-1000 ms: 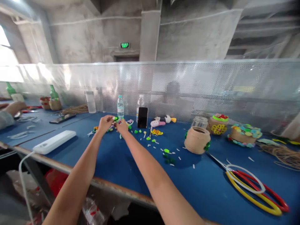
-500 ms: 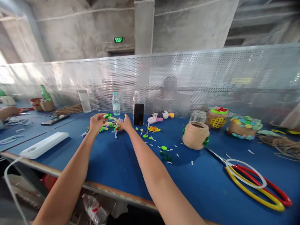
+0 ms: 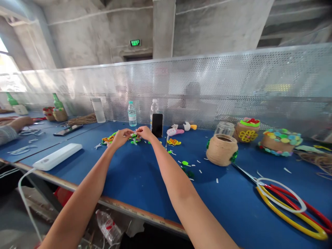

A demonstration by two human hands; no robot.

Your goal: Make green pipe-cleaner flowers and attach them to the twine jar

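- I see two bare hands meeting above a blue table [image 3: 135, 186], left of the table's middle as the camera looks.
- The left hand [image 3: 120, 137] has its fingers bent to a nearly closed pinch. Its fingertips reach a small pale-and-green piece [image 3: 134, 134], too small for me to name.
- The right hand [image 3: 144, 132] comes in from the other side, fingers curled, thumb and fingertips close together at that same piece. I cannot tell which hand bears it, or how firmly.
- Directly below and behind the fingers lies a cluster of colourful fuzzy pieces [image 3: 135, 141], green among them. Orange and yellow loops [image 3: 107, 139] lie beside the left hand.
- Just behind the right hand, a black phone [image 3: 157, 125] stands upright in front of a clear bottle [image 3: 155, 106]. A teal-capped water bottle [image 3: 132, 116] stands to their left.
- To the right of the phone are a pink-and-white plush figure [image 3: 175, 132] and a yellow-orange flower shape [image 3: 174, 142]. Nearer me, white scraps [image 3: 217, 180] and a bright green tuft [image 3: 185, 163] are scattered.
- Farther right, a twine-wrapped jar [image 3: 220, 152] with green trim stands upright, with a clear glass jar [image 3: 224, 128] behind it. Scissors [image 3: 245, 172] with red and yellow handles lie near it, a white ring [image 3: 302, 207] across the handles.
- At far left, another person's hand [image 3: 24, 121] rests over the table.
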